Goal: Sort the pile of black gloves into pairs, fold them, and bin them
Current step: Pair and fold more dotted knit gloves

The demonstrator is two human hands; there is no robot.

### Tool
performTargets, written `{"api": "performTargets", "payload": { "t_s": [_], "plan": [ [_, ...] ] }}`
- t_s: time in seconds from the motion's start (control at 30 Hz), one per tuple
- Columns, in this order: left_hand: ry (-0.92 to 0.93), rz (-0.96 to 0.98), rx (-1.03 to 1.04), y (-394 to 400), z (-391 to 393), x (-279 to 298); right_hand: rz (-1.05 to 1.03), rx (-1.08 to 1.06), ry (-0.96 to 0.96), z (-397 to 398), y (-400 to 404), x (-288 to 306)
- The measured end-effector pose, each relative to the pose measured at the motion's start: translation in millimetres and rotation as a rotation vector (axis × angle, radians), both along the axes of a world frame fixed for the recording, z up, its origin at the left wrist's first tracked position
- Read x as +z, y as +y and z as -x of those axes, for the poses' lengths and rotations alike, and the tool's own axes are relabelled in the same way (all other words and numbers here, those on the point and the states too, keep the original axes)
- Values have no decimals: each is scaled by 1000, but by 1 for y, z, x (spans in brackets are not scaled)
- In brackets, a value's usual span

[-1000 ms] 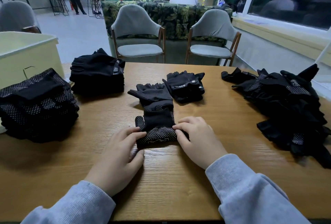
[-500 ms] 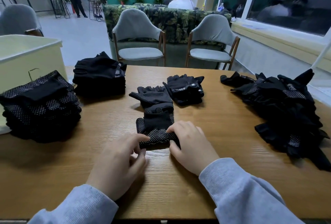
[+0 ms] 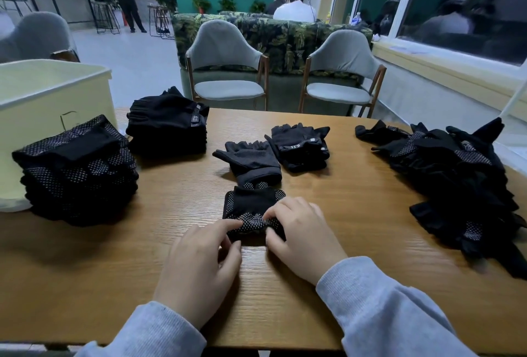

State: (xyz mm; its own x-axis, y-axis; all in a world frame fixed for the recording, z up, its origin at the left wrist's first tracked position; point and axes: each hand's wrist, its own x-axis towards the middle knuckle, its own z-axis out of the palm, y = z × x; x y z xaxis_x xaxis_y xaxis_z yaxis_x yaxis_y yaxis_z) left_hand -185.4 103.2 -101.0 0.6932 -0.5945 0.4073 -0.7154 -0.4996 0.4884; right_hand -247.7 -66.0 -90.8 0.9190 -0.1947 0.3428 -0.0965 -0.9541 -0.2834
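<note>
Black dotted glove pair (image 3: 252, 214) on the counter (image 3: 342, 214) is pinched by left hand (image 3: 199, 265) and right hand (image 3: 302, 234); roll evenly, keeping edges aligned.

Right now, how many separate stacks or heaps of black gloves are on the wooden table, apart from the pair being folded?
4: dotted stack near left, plain folded stack far left, small bundle centre, loose heap right. One single glove also lies centre.
</note>
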Motion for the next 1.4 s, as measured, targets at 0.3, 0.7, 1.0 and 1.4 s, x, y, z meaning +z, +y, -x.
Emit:
{"api": "performTargets", "payload": {
  "t_s": [0.3,0.7,1.0,1.4],
  "plan": [
    [322,288,53,1,-20,13,-312,109,-72,-33,43,4],
    [282,145,268,-4,-74,22,-372,34,-190,-48,14,1],
    [88,-16,355,13,-107,15,-438,-31,-147,-43,7,8],
    [-141,-270,298,15,-107,9,-477,-109,-79,-43,6,8]
  ]
}}
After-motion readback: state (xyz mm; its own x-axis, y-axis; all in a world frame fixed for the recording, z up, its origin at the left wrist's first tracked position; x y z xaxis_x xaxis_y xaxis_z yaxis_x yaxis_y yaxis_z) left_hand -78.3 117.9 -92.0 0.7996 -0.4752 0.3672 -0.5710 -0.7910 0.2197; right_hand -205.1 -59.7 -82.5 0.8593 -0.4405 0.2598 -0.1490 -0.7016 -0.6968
